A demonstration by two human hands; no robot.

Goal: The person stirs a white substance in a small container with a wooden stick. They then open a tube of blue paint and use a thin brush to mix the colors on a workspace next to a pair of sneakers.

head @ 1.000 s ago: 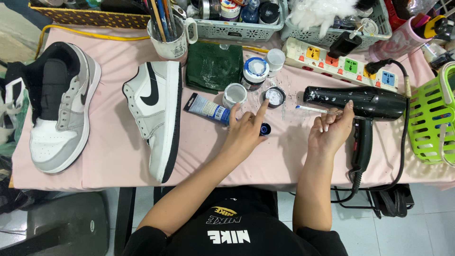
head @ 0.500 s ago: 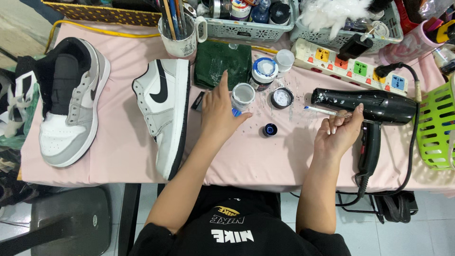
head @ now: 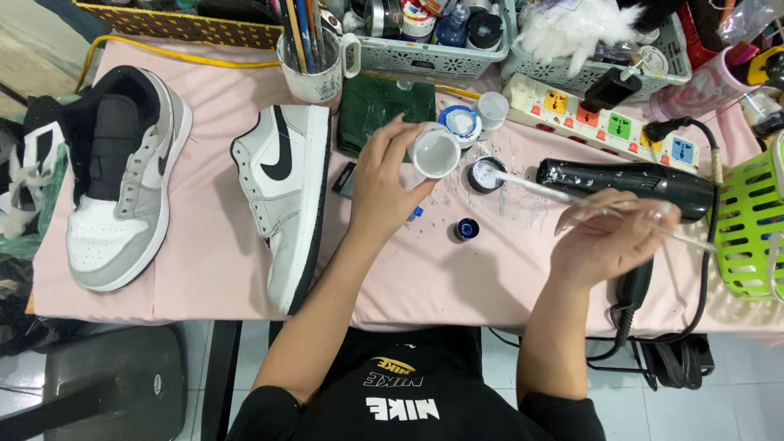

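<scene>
Over pink table, left hand pinches cup.

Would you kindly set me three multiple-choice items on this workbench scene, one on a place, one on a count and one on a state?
1. Where does the tip of the thin brush in the right hand rest?
A. in the small open jar
B. on the green cloth
C. in the mug

2. How many shoes lie on the pink table cover?
A. one
B. two
C. four

3. How is the small white cup in the left hand?
A. lying flat on the table
B. capped with a lid
C. lifted, its open mouth toward the camera

Answers:
1 A, the brush tip sits in the small open jar.
2 B, a flat shoe and a shoe on its side.
3 C, the fingers hold it above the table with the inside showing.
</scene>
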